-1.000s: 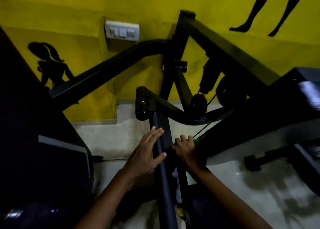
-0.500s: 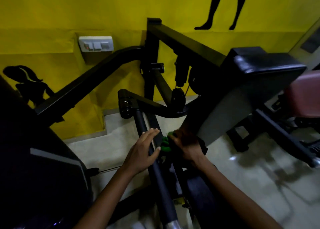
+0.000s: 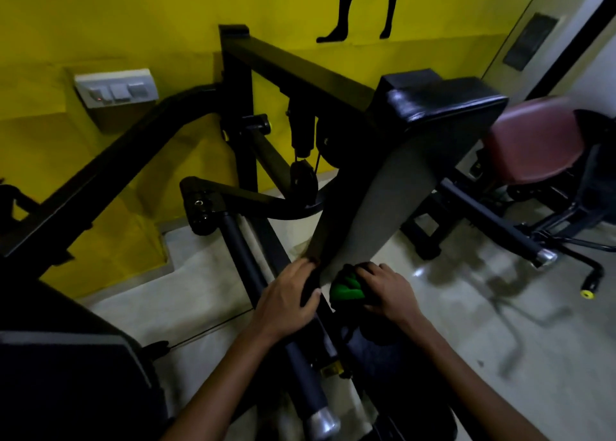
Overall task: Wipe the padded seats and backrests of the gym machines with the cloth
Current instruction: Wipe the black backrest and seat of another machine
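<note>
You are at the low end of the black backrest [image 3: 373, 187], which slopes from the upper right of the frame down to the centre. Your right hand [image 3: 386, 289] has its fingers curled round the green cloth [image 3: 346, 289], pressed at the pad's bottom edge. Your left hand [image 3: 286, 299] grips the pad's lower corner, thumb hooked round it, likely steadying it. Next, I judge, you should drag the cloth up the grey slope toward the glossy top.

Both forearms are stretched forward, side by side. The left hand [image 3: 286, 302] is curled round the pad's lower edge [image 3: 313, 274] — thumb underneath. A green cloth [image 3: 345, 289] is gripped by the right hand [image 3: 386, 290], knuckles upward.
</note>
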Motion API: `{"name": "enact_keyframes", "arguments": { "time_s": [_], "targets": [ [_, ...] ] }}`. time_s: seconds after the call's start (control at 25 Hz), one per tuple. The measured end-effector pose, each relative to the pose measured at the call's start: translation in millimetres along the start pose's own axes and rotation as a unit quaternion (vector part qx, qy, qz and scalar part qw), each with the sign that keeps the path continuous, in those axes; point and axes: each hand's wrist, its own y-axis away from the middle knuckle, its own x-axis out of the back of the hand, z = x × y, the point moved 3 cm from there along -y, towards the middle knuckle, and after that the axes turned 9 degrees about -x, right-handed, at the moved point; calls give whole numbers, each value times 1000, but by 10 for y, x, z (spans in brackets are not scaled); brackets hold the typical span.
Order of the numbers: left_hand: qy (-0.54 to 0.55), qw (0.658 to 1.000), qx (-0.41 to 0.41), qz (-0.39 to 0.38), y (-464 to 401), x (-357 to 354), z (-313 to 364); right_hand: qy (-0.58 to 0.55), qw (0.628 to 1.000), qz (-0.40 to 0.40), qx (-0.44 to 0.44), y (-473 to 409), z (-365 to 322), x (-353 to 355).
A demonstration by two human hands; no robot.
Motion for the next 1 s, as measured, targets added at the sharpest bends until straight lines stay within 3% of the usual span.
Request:
{"name": "enact_keyframes", "arguments": {
  "time_s": [0.36, 0.52, 0.68, 0.88, 1.0],
  "targets": [
    [-22, 1000, 13, 12, -48, -60, 101, 10, 1000, -1, -13, -139, 377, -27],
    [-47, 998, 30, 33, -49, -192, 226, 12, 999, -31, 27, -176, 642, -105],
    [-12, 996, 58, 70, -108, -545, 555, -29, 996, -13, 86, -84, 1088, -145],
    [19, 982, 176, 73, -54, -1533, 750, -129, 989, -56, 50, 56, 1973, -469],
    [11, 969, 244, 28, 48, -2066, 559, -148, 984, -93, 36, -50, 2172, -814]
  ]
}}
